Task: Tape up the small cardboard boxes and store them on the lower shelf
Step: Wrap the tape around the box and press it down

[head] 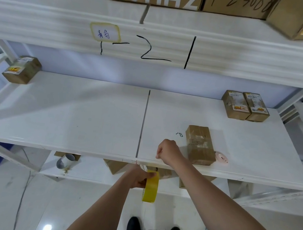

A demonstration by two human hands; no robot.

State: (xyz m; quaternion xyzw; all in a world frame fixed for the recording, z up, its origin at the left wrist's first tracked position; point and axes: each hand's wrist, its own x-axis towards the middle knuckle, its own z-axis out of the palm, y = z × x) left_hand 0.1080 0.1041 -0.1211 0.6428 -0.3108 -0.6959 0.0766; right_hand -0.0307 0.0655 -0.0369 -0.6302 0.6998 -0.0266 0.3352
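A: Status of the hands?
B: The left hand grips a yellow tape roll just below the front edge of the shelf. The right hand is above that edge, fingers curled; whether they pinch the tape end, I cannot tell.
A: Box positions?
B: One small box lies just beside the right hand, near the front edge. Two boxes sit touching at the rear right corner; one box at the rear left corner.
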